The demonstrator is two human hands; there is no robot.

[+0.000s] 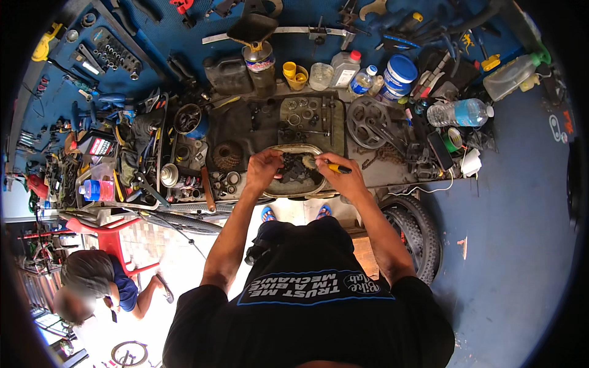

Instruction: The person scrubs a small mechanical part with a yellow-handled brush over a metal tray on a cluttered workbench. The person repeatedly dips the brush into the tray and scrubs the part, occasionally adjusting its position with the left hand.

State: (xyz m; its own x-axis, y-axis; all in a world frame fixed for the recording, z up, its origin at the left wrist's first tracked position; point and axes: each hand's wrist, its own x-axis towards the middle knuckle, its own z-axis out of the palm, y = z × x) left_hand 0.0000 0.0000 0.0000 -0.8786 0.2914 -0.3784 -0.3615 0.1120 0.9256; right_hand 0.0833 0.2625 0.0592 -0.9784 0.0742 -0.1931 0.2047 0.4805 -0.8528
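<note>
At the bench's front edge sits an oval metal pan [299, 148] with dark parts [293, 165] and greyish matter in it. My right hand [345, 179], at the pan's right rim, is closed round a tool with a yellow and black handle [338, 168]. The tool's other end points left into the pan, beside a pale, bristly-looking patch; its exact kind is unclear. My left hand [264, 169] is over the pan's left rim, fingers pinched together. Whatever they grip is too small and dark to name.
A cog stack [228, 155] and a wooden-handled tool [208, 190] lie left of the pan. Rightward are a crankset [369, 122], a chain [386, 154] and a phone [440, 151]. Bottles and tubs line the back. Tyres [423, 233] stand below right. Another person [92, 279] sits lower left.
</note>
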